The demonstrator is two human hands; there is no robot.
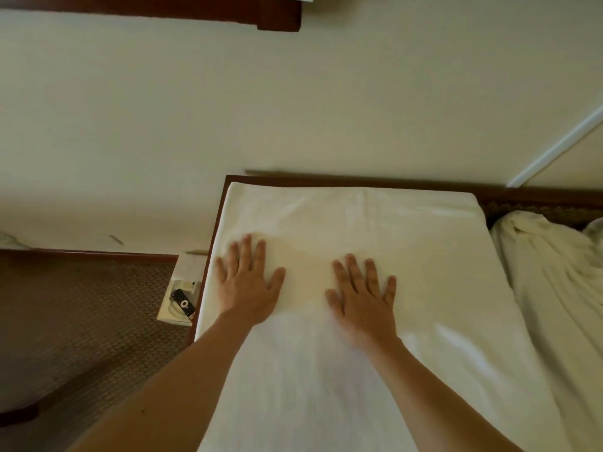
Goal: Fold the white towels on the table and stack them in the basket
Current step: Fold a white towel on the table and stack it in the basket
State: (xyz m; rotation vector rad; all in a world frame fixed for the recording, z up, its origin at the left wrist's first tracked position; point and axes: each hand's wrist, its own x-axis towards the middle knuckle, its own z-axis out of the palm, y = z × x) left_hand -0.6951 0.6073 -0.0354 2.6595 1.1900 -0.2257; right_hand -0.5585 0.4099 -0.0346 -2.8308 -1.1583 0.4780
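Towel (pixel 375 230) lies lengthwise toward wall (flat).

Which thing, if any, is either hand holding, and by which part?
Nothing is held. The left hand and right hand both lie flat, fingers spread, pressing on top of the white towel spread over the table.

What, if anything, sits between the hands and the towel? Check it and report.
Nothing visible does. The left hand and right hand both lie flat, fingers spread, directly on the white towel spread over the table. The basket is not in view.
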